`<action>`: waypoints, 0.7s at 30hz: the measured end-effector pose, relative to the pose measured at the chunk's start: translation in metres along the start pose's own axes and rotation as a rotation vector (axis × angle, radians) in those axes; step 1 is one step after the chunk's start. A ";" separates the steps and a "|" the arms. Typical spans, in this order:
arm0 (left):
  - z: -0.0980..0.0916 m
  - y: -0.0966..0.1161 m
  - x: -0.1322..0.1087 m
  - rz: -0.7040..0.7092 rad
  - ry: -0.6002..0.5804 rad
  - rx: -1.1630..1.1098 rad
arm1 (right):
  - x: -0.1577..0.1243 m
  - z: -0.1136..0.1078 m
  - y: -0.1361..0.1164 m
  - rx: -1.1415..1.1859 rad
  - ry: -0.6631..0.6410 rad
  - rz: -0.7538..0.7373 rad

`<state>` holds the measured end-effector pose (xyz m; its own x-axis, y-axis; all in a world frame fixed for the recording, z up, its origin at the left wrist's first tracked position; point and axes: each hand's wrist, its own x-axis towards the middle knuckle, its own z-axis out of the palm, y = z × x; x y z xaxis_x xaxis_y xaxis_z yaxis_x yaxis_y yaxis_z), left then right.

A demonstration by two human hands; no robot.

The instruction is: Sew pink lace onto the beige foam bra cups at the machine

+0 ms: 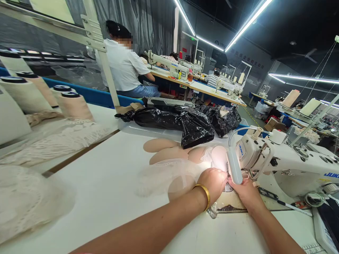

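Observation:
A pale bra piece (219, 157) with moulded cups and lace lies at the needle end of a white JUKI sewing machine (254, 153), lit brightly by its lamp. My left hand (214, 181), with a gold bangle (204, 194) at the wrist, has curled fingers gripping the fabric just left of the presser foot. Close on the other side, my right hand (247, 193) pinches the fabric edge beside the needle area. The fingertips almost meet there; the lamp head hides part of the needle. More beige cups (169, 155) and sheer lace (164, 176) spread leftward over the white table.
Black plastic bags (164, 120) lie in a clear tray behind the fabric. Thread cones (75, 106) and lace pieces (60, 137) occupy the left side. Black-handled tweezers (267, 193) and a white pen-like tool (293, 208) rest right of my hand. A seated person (124, 67) works beyond.

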<state>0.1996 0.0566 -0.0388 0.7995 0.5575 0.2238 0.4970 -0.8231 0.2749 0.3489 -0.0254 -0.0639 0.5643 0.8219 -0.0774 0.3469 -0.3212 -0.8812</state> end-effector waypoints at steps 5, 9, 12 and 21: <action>-0.003 0.000 -0.004 0.038 0.029 -0.013 | 0.002 0.001 0.002 -0.109 0.032 0.000; -0.009 0.000 -0.014 0.082 0.059 -0.023 | -0.001 -0.001 -0.002 -0.132 0.009 -0.056; -0.016 0.001 -0.025 0.142 0.091 -0.052 | -0.006 -0.015 -0.003 -0.147 -0.058 -0.145; -0.068 0.058 -0.051 0.649 -0.296 -0.518 | -0.037 -0.061 0.020 -0.295 -0.030 -0.327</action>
<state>0.1650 -0.0121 0.0290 0.9614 -0.1130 0.2509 -0.2434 -0.7749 0.5834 0.3805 -0.0908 -0.0500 0.3686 0.9146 0.1662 0.7052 -0.1587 -0.6910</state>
